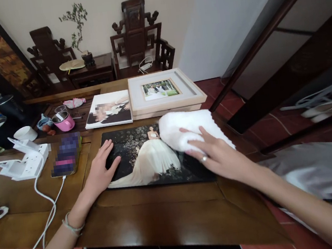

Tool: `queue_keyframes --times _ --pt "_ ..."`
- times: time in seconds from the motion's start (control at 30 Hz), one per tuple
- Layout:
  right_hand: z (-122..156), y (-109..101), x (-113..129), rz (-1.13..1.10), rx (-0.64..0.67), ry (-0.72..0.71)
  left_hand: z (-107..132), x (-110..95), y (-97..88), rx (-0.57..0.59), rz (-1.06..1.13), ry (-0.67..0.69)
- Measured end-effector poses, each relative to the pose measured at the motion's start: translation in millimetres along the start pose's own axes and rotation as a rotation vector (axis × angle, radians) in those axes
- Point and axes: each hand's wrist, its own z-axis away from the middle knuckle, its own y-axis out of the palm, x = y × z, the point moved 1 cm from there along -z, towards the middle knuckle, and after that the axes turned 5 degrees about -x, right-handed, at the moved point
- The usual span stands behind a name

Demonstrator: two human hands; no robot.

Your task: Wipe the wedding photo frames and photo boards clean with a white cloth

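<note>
A large glossy photo print of a bride in a white gown lies flat on the wooden table. My left hand rests flat on the print's left edge, fingers spread. My right hand, a ring on one finger, presses a fluffy white cloth onto the print's right side, fingers laid over the cloth.
Behind the print lie a smaller photo print and a framed photo. To the left are a phone on a cable, a white power strip, a pink cup and a white bowl. Carved wooden chairs stand by the wall.
</note>
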Motion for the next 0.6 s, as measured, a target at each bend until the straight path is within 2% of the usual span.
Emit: queue_keyframes --times 0.17,0.27,0.37,0.6 --pt "45.9 -4.7 55.8 -0.016 0.047 -0.235 -0.7 -2.3 -0.2 0.0 -0.003 -0.012" --pt "53.0 -7.6 70.3 -0.075 0.097 -0.322 -1.1 -0.4 -0.5 -0.006 0.001 0.005" --pt "39.0 -8.4 59.2 -0.095 0.093 -0.271 -1.2 2.5 -1.0 -0.023 0.017 0.033" --pt "-22.0 -0.3 -6.9 -0.094 0.073 0.011 -3.2 5.4 -2.5 -0.017 0.041 0.038"
